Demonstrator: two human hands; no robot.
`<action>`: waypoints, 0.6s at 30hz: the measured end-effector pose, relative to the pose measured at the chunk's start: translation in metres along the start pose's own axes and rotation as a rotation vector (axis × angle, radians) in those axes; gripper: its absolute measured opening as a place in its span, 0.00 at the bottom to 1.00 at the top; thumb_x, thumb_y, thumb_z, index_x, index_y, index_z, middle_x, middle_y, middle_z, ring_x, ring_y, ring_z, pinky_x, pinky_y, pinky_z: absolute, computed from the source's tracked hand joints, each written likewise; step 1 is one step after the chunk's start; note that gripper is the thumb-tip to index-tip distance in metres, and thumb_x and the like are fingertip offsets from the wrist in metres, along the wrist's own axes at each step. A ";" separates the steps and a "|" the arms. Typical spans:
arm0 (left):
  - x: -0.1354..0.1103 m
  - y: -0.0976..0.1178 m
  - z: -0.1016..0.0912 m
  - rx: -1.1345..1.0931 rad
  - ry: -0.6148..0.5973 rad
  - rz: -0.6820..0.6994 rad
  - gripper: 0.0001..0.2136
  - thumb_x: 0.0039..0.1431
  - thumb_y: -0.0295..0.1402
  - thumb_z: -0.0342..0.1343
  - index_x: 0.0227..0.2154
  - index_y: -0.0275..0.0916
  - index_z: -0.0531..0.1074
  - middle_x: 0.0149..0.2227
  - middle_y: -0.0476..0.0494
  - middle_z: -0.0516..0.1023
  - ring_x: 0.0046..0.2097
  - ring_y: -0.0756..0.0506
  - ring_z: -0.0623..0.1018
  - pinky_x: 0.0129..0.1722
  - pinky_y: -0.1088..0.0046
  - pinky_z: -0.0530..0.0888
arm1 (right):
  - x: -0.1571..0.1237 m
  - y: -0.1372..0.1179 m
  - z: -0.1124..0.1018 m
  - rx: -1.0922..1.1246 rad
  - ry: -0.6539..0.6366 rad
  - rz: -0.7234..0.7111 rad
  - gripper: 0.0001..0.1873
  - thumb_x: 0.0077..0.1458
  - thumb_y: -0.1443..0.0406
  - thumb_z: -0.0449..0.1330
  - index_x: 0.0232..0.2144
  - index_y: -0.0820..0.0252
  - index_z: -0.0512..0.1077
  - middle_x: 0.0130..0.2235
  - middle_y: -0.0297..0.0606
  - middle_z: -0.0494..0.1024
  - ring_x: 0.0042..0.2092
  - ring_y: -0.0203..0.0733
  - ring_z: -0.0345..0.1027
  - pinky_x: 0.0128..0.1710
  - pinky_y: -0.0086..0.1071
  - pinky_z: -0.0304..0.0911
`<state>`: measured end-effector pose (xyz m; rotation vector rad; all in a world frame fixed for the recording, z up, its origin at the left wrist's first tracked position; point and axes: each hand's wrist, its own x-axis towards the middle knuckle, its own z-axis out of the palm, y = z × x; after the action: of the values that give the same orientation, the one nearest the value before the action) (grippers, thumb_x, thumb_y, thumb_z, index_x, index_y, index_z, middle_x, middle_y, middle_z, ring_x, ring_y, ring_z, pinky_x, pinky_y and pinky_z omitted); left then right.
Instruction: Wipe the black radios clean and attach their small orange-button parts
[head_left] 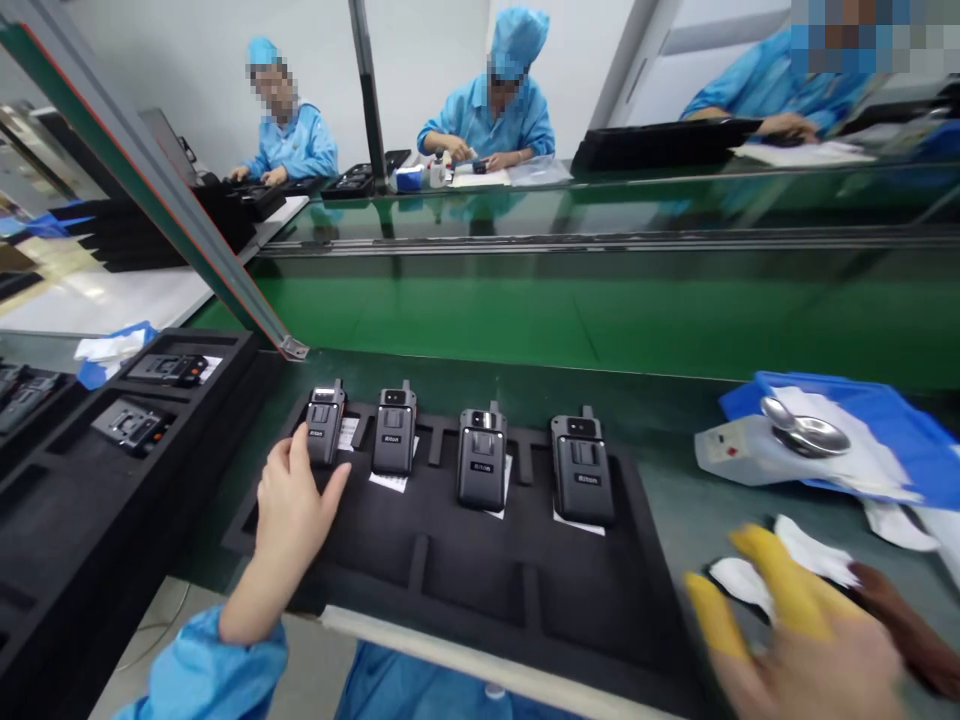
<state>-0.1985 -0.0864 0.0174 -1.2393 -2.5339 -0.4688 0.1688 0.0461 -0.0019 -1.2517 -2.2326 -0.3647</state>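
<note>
Several black handheld radios stand in a row in a shallow black foam tray (pixel 480 560), their backs and lettering facing up. My left hand (pixel 292 495) is at the tray's left end, thumb and fingers apart. Its fingertips lie beside the lower left of the leftmost radio (pixel 325 430); whether they touch it I cannot tell. At the right, my right hand (pixel 802 630) is blurred and wears yellow finger covers. Its thumb and fingers are spread over a white wad (pixel 742 585) on the bench. Nothing shows in its grasp. White paper slips (pixel 390 480) peek out under the radios.
Right of the tray are a white bottle (pixel 739 452) with a metal dish on it, blue sheets (pixel 892 430) and a brown cloth (pixel 900 610). Another foam tray (pixel 210 400) holds devices at left. A slanted metal post (pixel 202 230) rises there. Co-workers (pixel 491 120) sit beyond the green partition.
</note>
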 end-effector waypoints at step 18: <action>0.046 -0.016 -0.003 -1.113 -0.297 -0.690 0.11 0.56 0.35 0.56 0.40 0.35 0.65 0.32 0.42 0.75 0.33 0.47 0.78 0.38 0.67 0.76 | 0.028 -0.049 0.029 -0.173 -0.157 0.014 0.39 0.55 0.53 0.51 0.58 0.79 0.54 0.33 0.55 0.71 0.30 0.54 0.63 0.29 0.41 0.61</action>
<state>-0.2386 -0.0644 0.0353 -0.5827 -2.9449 -2.1909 0.1060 0.0531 -0.0074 -1.4284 -2.3644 -0.4772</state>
